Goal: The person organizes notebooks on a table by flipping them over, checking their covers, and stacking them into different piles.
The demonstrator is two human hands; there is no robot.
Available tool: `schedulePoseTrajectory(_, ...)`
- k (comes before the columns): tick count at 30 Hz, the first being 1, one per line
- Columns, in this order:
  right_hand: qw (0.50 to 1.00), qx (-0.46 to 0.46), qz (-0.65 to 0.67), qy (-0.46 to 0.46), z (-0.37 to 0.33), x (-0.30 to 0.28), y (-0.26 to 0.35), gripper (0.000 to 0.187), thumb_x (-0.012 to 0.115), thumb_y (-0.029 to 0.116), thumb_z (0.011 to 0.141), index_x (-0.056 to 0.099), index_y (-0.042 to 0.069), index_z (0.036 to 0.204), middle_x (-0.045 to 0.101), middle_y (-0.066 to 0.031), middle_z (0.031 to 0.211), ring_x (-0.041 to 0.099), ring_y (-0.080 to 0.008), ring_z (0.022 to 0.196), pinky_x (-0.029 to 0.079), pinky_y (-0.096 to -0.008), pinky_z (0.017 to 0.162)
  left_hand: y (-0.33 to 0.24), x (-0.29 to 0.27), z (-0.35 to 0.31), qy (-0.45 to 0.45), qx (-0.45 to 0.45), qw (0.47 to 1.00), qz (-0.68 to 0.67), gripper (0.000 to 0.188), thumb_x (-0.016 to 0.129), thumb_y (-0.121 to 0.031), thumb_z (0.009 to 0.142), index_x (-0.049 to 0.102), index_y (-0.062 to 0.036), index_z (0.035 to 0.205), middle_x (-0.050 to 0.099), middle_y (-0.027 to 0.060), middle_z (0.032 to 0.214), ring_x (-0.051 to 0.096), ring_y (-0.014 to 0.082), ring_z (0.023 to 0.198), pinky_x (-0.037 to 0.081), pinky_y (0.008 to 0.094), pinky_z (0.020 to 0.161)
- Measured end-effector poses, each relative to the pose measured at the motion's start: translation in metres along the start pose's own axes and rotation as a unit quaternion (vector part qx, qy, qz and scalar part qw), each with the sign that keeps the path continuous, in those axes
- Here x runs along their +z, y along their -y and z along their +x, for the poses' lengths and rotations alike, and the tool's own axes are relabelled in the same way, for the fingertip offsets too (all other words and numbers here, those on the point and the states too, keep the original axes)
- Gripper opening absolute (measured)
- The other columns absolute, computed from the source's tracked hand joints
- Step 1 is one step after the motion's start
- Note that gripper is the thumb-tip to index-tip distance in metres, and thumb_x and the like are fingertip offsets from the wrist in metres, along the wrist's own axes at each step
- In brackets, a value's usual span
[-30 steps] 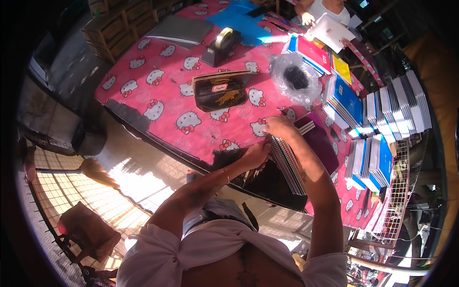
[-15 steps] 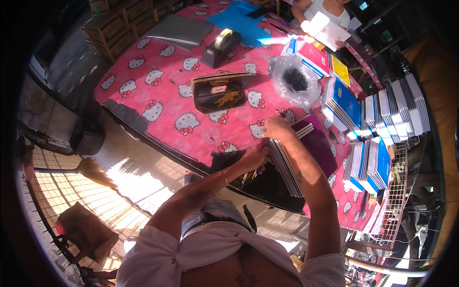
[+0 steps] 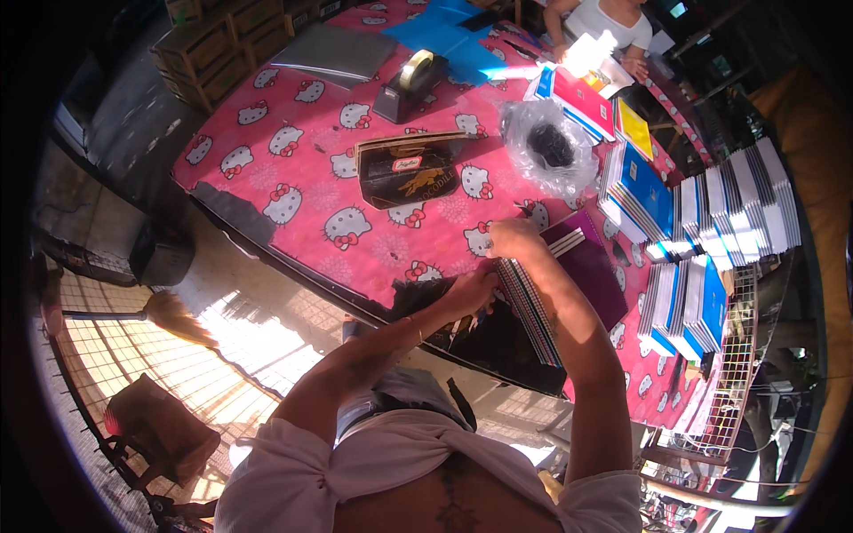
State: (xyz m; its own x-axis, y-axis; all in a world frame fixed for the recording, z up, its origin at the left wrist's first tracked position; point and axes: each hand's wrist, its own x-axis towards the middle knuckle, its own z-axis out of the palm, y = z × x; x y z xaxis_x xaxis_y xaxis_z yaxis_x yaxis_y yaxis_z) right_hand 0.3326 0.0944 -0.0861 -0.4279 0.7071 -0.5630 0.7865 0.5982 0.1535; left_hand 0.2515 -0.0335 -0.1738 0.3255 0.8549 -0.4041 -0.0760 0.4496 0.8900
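Note:
Close together, both of my hands work at the spiral edge of a notebook stack (image 3: pixel 530 306) near the table's front edge. My left hand (image 3: pixel 474 291) is closed beside the coils, its fingers bunched over the dark mat; what it pinches is too small to make out. Higher up, my right hand (image 3: pixel 515 238) is curled at the far end of the coils, with its fingertips pressed together; anything between them is hidden. My right forearm crosses over part of the stack. To its right lies a purple notebook cover (image 3: pixel 600 280), with pale coils along its upper edge.
A dark printed cardboard box (image 3: pixel 410 173), a tape dispenser (image 3: pixel 410 89) and a bubble-wrap roll (image 3: pixel 549 149) stand on the pink tablecloth (image 3: pixel 311 178). Blue-covered notebook stacks (image 3: pixel 680 306) line the right side. Across the table sits another person (image 3: pixel 613 25). A broom (image 3: pixel 178 320) is at lower left.
My hands stay almost in place at the coils, with only slight finger movement. The person across the table has lowered the white papers.

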Motion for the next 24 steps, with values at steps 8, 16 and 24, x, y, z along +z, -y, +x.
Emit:
schedulePoseTrajectory(8, 1.000, 0.024, -0.006, -0.011, 0.008, 0.009, -0.007, 0.036, 0.067, 0.037, 0.085, 0.071, 0.011, 0.109, 0.072, -0.0142, 0.109, 0.068, -0.0318, 0.105, 0.052, -0.0465, 0.091, 0.002, 0.005, -0.007, 0.015, 0.043, 0.998, 0.044, 0.043, 0.041, -0.028, 0.100, 0.044, -0.0089, 0.138, 0.060, 0.0077, 0.075, 0.066, 0.0198, 0.057, 0.055, 0.0338, 0.049)
schedulePoseTrajectory(16, 0.997, 0.025, -0.041, 0.062, 0.006, -0.014, 0.027, 0.029, 0.058, 0.020, 0.090, 0.073, 0.014, 0.114, 0.071, -0.0070, 0.117, 0.067, -0.0227, 0.113, 0.053, -0.0361, 0.092, -0.006, 0.001, -0.003, -0.022, -0.003, 1.000, -0.018, 0.040, 0.042, -0.026, 0.095, 0.052, -0.0085, 0.129, 0.062, 0.0111, 0.073, 0.066, 0.0212, 0.056, 0.055, 0.0351, 0.045)
schedulePoseTrajectory(24, 0.999, 0.018, -0.044, -0.004, 0.027, 0.019, 0.008, 0.031, 0.074, 0.024, 0.079, 0.075, 0.011, 0.106, 0.073, -0.0083, 0.111, 0.068, -0.0250, 0.108, 0.054, -0.0392, 0.089, -0.013, 0.009, -0.003, -0.041, -0.008, 0.999, 0.001, 0.041, 0.042, -0.025, 0.095, 0.051, -0.0104, 0.133, 0.060, 0.0096, 0.069, 0.064, 0.0209, 0.052, 0.054, 0.0344, 0.043)
